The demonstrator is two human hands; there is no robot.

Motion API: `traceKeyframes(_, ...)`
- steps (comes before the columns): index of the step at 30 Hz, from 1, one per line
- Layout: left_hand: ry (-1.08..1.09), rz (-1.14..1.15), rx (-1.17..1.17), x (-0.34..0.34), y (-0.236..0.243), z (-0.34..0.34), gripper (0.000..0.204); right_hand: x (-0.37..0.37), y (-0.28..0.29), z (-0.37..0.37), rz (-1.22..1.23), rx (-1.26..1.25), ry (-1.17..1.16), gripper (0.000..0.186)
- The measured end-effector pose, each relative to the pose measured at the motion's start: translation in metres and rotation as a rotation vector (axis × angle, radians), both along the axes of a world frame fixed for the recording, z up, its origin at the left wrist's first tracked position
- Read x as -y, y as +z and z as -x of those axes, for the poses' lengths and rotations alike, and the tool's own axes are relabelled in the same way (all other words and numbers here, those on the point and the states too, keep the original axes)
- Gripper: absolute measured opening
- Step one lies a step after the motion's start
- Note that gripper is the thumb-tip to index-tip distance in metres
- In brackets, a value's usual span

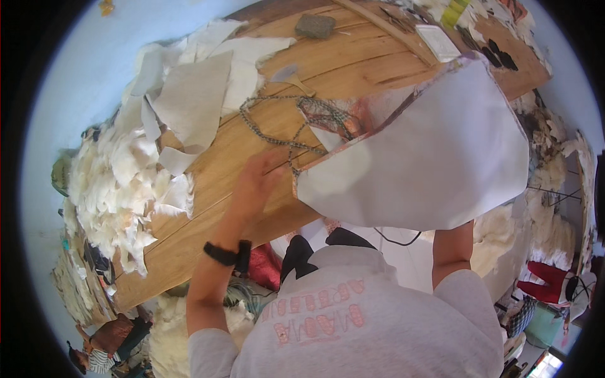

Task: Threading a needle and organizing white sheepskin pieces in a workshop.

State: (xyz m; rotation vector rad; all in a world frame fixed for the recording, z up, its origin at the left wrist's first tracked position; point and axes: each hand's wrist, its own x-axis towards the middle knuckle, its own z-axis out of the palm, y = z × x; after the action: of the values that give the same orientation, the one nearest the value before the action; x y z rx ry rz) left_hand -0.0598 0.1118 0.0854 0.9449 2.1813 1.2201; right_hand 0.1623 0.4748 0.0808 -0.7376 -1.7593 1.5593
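A large white sheet-like piece (409, 157) with a dark, narrow edge is held up over the wooden table (208, 195), showing a reddish, patterned area (359, 113) behind its upper edge. A looped dark, speckled cord (265, 138) lies to its left and across that reddish area. My left hand (255, 179) is just left of the piece, near the cord, with fingers apart and slightly blurred. My right forearm (450, 252) rises to the piece; the hand is hidden behind it, so its fingers cannot be seen.
Pale fleece pieces (116, 189) and cut sheets (192, 107) cover the table's left side. A grey block (315, 26), a scraper (287, 75), a wooden batten (391, 31) and a white tray (437, 44) sit farther back. Another person (101, 353) is at the lower left.
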Motion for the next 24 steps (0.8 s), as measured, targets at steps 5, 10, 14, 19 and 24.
traceKeyframes(5,-0.029,0.054,-0.526,-0.063,-0.021,-0.025,0.063,0.043,-0.008,-0.060,0.030,-0.107,-0.003,0.052)
traceKeyframes(10,-0.235,0.329,-0.719,-0.079,-0.055,-0.005,0.040,0.069,-0.001,-0.129,-0.002,-0.218,-0.031,0.051)
traceKeyframes(14,-0.149,0.260,-0.519,-0.042,-0.042,-0.017,0.019,0.070,0.009,-0.144,-0.006,-0.232,-0.064,0.051)
traceKeyframes(19,0.353,-0.328,-0.148,0.049,-0.041,-0.001,0.017,0.100,0.006,-0.192,0.009,-0.244,-0.063,0.050)
traceKeyframes(24,0.697,-0.881,0.744,0.132,0.035,-0.049,0.019,0.095,0.001,-0.222,0.016,-0.255,-0.028,0.050)
